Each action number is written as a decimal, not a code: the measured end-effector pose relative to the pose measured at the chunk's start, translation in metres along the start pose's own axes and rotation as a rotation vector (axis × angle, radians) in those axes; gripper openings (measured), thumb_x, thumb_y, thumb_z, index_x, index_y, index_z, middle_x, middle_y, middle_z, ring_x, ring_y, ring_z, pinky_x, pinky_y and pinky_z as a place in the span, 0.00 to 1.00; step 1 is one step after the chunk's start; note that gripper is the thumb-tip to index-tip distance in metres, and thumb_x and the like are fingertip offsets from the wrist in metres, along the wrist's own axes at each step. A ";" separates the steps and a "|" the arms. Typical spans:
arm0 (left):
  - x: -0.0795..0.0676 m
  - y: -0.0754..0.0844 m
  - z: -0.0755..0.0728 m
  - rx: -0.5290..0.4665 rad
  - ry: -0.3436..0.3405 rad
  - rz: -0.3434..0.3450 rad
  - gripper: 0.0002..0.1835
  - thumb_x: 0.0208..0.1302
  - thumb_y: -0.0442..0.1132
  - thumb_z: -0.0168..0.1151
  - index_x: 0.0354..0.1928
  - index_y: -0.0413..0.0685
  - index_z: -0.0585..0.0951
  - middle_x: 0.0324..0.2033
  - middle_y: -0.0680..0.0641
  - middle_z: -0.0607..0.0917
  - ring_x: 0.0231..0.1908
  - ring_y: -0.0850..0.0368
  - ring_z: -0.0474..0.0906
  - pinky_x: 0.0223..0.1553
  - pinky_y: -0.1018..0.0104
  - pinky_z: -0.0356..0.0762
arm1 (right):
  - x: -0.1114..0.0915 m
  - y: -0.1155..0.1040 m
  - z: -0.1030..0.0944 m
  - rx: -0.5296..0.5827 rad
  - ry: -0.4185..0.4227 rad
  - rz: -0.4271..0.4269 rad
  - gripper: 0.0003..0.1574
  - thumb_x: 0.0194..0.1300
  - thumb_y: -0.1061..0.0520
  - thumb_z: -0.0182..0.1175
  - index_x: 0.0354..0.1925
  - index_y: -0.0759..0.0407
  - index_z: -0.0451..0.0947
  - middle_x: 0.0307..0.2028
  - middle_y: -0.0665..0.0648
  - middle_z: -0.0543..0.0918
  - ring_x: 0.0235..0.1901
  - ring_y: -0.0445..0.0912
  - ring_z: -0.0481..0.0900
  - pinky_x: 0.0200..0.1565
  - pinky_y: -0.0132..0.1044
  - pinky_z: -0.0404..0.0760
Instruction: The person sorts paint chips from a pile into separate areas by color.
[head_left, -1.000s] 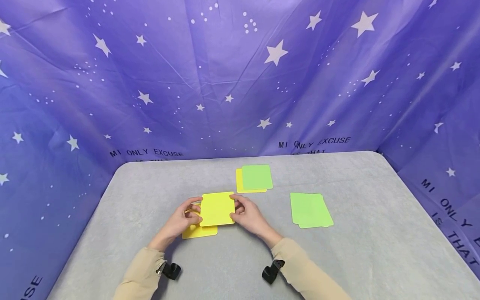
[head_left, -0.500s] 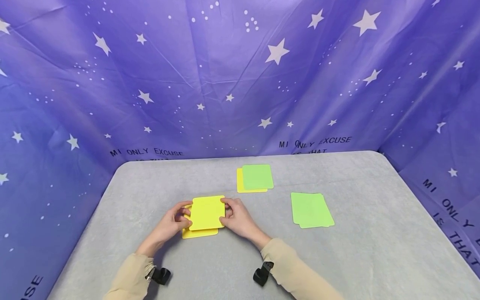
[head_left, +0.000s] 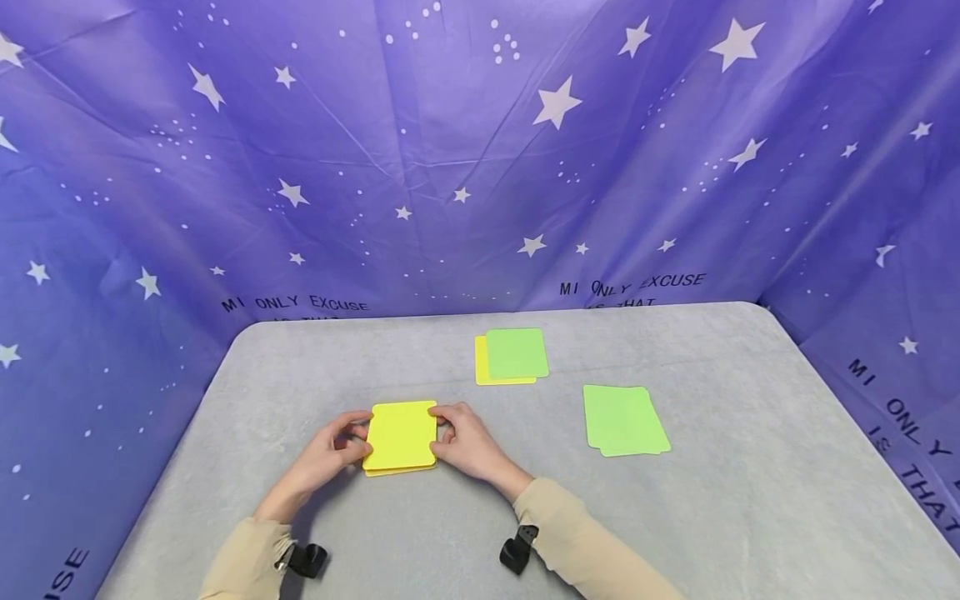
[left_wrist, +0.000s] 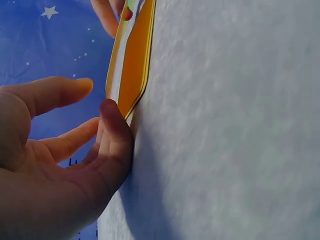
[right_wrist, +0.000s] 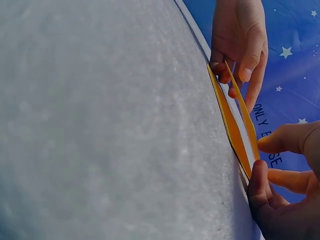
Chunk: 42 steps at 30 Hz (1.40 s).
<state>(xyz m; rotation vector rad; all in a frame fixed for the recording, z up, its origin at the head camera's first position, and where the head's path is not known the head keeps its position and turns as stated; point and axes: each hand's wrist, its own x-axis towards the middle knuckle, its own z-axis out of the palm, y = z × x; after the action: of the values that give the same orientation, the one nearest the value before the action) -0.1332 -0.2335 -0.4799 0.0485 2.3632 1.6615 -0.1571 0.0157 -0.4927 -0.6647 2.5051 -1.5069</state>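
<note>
My left hand and right hand hold a yellow square card level by its opposite side edges, fingertips and thumbs at the corners. Just beneath it lies another yellow card, which shows as a thin strip along the near edge. From the side, the right wrist view shows a narrow gap between the upper card and the lower one. In the left wrist view, one fingertip of the left hand meets the card's corner, while another finger stands off from it.
Behind the hands, a green card overlaps a yellow card on the grey tabletop. To the right lie overlapping green cards. A purple starry curtain rises around the table's back and sides.
Both hands have carried the upper yellow card leftward and down until it nearly covers the lower yellow card. The green cards and the far yellow card stay where they were.
</note>
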 end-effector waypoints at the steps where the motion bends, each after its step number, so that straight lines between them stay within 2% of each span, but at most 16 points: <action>1: -0.001 0.000 -0.001 0.011 0.008 -0.001 0.28 0.59 0.28 0.61 0.62 0.29 0.67 0.42 0.39 0.75 0.33 0.55 0.76 0.30 0.67 0.76 | 0.000 0.000 0.000 -0.002 0.001 -0.001 0.31 0.52 0.69 0.64 0.56 0.74 0.73 0.42 0.59 0.73 0.25 0.35 0.70 0.29 0.27 0.72; 7: -0.003 -0.003 -0.009 0.048 0.049 0.017 0.22 0.62 0.27 0.57 0.58 0.28 0.71 0.38 0.41 0.75 0.30 0.54 0.75 0.29 0.66 0.76 | -0.003 0.003 -0.007 -0.007 0.020 -0.009 0.28 0.52 0.70 0.64 0.54 0.73 0.74 0.40 0.60 0.75 0.27 0.36 0.71 0.30 0.28 0.73; 16: -0.002 0.002 -0.007 0.065 0.004 0.055 0.19 0.65 0.29 0.56 0.57 0.29 0.72 0.38 0.41 0.75 0.31 0.53 0.75 0.30 0.65 0.76 | -0.007 0.008 -0.028 -0.016 0.068 -0.002 0.20 0.52 0.67 0.64 0.47 0.67 0.79 0.39 0.60 0.78 0.29 0.39 0.72 0.33 0.30 0.74; 23: 0.006 0.012 0.005 0.063 -0.006 0.091 0.17 0.65 0.30 0.58 0.55 0.30 0.74 0.37 0.42 0.77 0.30 0.53 0.75 0.31 0.67 0.76 | -0.010 0.016 -0.044 -0.012 0.139 0.014 0.18 0.52 0.68 0.64 0.44 0.65 0.80 0.39 0.60 0.79 0.28 0.40 0.74 0.33 0.32 0.74; 33: 0.023 0.022 0.030 0.039 -0.042 0.105 0.16 0.65 0.30 0.58 0.54 0.32 0.75 0.37 0.42 0.78 0.28 0.51 0.74 0.28 0.68 0.71 | -0.016 0.030 -0.071 0.014 0.232 0.099 0.16 0.52 0.69 0.66 0.42 0.65 0.81 0.37 0.58 0.81 0.28 0.41 0.74 0.34 0.33 0.73; 36: 0.029 0.025 0.039 0.033 -0.039 0.108 0.16 0.64 0.29 0.58 0.54 0.32 0.76 0.37 0.42 0.78 0.29 0.51 0.75 0.30 0.67 0.72 | -0.018 0.034 -0.080 0.020 0.248 0.118 0.16 0.52 0.69 0.66 0.42 0.66 0.81 0.38 0.59 0.81 0.28 0.42 0.73 0.34 0.34 0.73; 42: 0.040 0.033 0.059 -0.025 -0.073 0.181 0.17 0.62 0.25 0.56 0.53 0.28 0.75 0.41 0.35 0.79 0.34 0.49 0.78 0.35 0.63 0.79 | -0.022 0.037 -0.097 0.030 0.276 0.164 0.17 0.54 0.69 0.64 0.45 0.67 0.80 0.41 0.61 0.80 0.32 0.45 0.77 0.36 0.35 0.75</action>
<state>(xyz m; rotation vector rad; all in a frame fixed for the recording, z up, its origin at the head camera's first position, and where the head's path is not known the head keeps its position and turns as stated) -0.1623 -0.1613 -0.4750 0.3224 2.3432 1.7370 -0.1814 0.1181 -0.4802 -0.2514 2.6478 -1.6704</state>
